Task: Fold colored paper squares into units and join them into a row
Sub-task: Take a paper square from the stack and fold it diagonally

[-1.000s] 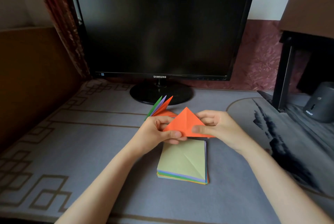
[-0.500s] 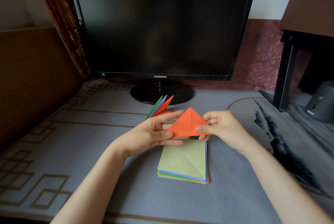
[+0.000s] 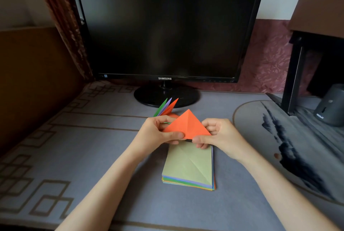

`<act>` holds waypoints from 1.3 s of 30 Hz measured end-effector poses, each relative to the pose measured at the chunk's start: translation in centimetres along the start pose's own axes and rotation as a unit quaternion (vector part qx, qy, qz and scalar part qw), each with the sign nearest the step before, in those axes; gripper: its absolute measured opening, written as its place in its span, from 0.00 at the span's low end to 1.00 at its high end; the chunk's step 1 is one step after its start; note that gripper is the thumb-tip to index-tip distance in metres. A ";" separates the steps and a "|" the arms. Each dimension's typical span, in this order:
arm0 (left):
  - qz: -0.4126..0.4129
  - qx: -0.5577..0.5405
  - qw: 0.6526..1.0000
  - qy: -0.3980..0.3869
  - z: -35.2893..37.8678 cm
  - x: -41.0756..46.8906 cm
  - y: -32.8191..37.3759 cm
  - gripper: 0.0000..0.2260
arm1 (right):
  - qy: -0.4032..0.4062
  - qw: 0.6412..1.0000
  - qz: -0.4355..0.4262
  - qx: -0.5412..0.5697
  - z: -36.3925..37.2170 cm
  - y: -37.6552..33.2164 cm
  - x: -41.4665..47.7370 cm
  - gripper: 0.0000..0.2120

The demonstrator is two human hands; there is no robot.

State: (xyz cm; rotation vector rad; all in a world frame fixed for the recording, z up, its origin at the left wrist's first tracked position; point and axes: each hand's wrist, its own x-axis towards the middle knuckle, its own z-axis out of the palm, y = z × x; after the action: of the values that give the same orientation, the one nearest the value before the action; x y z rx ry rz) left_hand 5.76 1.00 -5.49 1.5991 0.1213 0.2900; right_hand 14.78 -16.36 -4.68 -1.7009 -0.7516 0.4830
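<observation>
An orange paper folded into a triangle (image 3: pixel 187 125) is held above the table, its peak pointing away from me. My left hand (image 3: pixel 158 134) pinches its left corner, thumb on top. My right hand (image 3: pixel 221 135) pinches its right lower edge. Just beyond my left hand, a fan of joined folded units (image 3: pixel 166 107) in green, purple and orange points up and to the right. Below the hands lies a stack of colored paper squares (image 3: pixel 189 165), its top sheet pale green with a diagonal crease.
A black monitor (image 3: pixel 164 26) on a round base (image 3: pixel 165 95) stands just behind the folded units. At the right are a black stand leg (image 3: pixel 293 74) and a dark grey cylinder (image 3: pixel 330 106). A grey patterned mat (image 3: pixel 74 147) covers the table.
My left hand's fingers were stretched out half a second ago and now curl round the triangle's left corner. The orange triangle has barely moved.
</observation>
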 end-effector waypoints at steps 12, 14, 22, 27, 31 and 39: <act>0.012 -0.011 1.000 0.015 -0.4 0.2 0.0 0.16 | -0.094 0.995 0.008 0.028 -2.1 -0.7 -0.5 0.19; 0.008 0.000 1.000 0.002 -0.4 0.1 0.1 0.17 | -0.027 1.000 -0.001 0.010 -1.8 -0.8 -0.3 0.20; 0.002 0.037 0.998 -0.055 0.3 -0.3 0.2 0.23 | 0.055 0.998 -0.029 -0.030 -0.4 -0.7 0.2 0.04; -0.016 -0.022 1.000 -0.016 0.3 -0.2 0.5 0.22 | 0.086 0.995 -0.048 0.000 -0.4 -0.5 0.2 0.02; -0.041 -0.055 0.998 -0.014 0.4 -0.5 0.7 0.16 | 0.139 0.986 -0.046 0.080 -0.1 -0.3 0.2 0.02; -0.038 -0.068 0.996 0.032 0.4 -0.2 0.1 0.04 | 0.092 0.989 -0.042 0.111 0.9 -0.5 -0.2 0.03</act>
State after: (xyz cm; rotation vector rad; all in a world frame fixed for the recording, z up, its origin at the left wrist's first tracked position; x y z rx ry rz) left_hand 5.65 0.57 -5.46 1.4467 0.2069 0.2845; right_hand 13.95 -15.77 -4.41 -1.4758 -0.6099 0.3333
